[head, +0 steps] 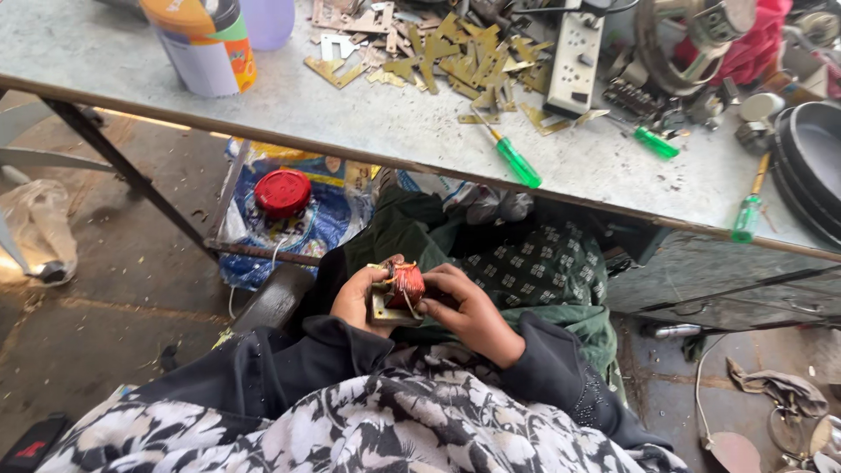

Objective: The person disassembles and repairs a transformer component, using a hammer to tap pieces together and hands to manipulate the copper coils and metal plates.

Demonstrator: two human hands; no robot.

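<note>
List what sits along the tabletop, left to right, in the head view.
Orange-and-white can → purple container → pile of brass plates → first green-handled screwdriver → second green-handled screwdriver → third green-handled screwdriver → dark round pan.

head cam | looks steeply down | lap near | workbench (368, 123) ahead

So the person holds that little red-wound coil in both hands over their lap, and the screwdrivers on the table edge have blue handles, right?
Not quite: the head view shows the screwdrivers have green handles, not blue. The rest holds: left hand and right hand hold the red-wound coil over the lap.
</note>
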